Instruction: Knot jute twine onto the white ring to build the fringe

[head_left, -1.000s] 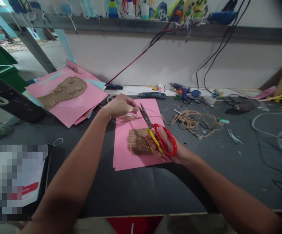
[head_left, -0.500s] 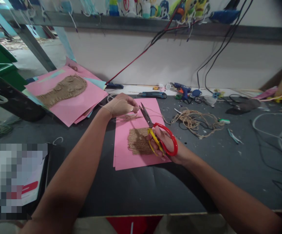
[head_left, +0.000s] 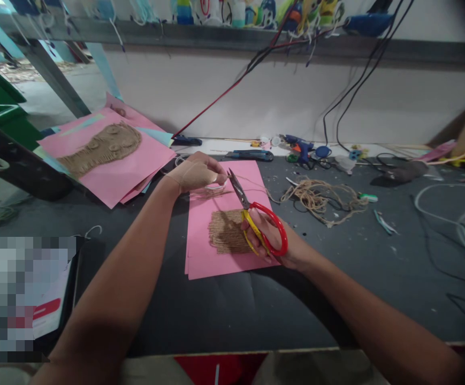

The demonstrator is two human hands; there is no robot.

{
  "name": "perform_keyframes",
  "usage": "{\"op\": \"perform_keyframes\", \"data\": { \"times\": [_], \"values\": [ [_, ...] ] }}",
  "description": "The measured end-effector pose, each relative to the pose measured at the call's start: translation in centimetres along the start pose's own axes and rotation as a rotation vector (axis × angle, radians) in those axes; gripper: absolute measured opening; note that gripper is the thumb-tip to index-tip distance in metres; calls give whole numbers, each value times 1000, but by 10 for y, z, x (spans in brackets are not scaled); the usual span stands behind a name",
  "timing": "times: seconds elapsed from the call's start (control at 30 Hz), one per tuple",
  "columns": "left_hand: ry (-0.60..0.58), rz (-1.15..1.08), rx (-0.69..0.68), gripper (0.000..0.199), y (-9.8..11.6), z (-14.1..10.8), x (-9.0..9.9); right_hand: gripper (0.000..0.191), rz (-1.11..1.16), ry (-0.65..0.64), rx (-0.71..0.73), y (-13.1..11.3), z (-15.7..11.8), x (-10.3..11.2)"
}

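My left hand [head_left: 200, 174] pinches the tan twine above the top of a pink sheet [head_left: 204, 264]. In my right hand [head_left: 262, 232] are scissors [head_left: 272, 224] with one red and one yellow handle. Their blades point up and left, close to my left fingertips, and look nearly closed. A rectangular patch of twine rows [head_left: 226, 232] lies on the pink sheet, partly behind my right hand. Cut twine strands lie under my left hand. One strand runs right to a loose tangle of twine [head_left: 316, 198].
Pink sheets with a long twine piece [head_left: 112, 144] lie at the left, beside a black cylinder [head_left: 15, 160]. A cutter [head_left: 252, 155] and blue glue gun [head_left: 302, 149] lie at the back. White cable [head_left: 449, 192] loops at right; a metal shelf bar [head_left: 216, 35] crosses above.
The scissor blades have closed further beside my left fingertips. The whole view has shifted slightly, while both hands keep nearly the same places.
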State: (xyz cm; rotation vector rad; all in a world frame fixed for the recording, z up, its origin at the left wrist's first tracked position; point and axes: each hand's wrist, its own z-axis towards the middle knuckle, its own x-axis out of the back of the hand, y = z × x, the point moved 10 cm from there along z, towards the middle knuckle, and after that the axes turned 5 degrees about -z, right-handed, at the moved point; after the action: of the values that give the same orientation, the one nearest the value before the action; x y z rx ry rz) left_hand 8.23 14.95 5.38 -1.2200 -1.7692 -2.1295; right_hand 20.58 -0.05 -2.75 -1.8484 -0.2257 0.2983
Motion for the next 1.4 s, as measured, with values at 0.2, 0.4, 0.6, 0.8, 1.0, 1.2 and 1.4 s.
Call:
{"op": "perform_keyframes", "data": {
  "times": [0.2,0.4,0.6,0.8,1.0,1.2,1.4],
  "values": [
    [-1,4,0,24,1,-1,1,59,-44,52,-37,-1,-3,3],
    [1,2,-7,22,2,-1,1,63,-71,57,-53,-2,-3,2],
    [-14,-15,-28,21,5,-1,-1,62,-88,47,-41,-4,-3,0],
    [-9,-9,-17,22,4,-1,0,63,-83,58,-35,-2,-4,3],
    [-18,-27,-14,22,4,-1,-1,64,-43,35,-19,-1,-3,3],
    [10,-17,11,25,5,-3,1,57,-75,73,-52,2,-3,6],
    [6,-29,-2,25,6,-3,2,54,-92,90,-48,1,-4,6]
  ]
}}
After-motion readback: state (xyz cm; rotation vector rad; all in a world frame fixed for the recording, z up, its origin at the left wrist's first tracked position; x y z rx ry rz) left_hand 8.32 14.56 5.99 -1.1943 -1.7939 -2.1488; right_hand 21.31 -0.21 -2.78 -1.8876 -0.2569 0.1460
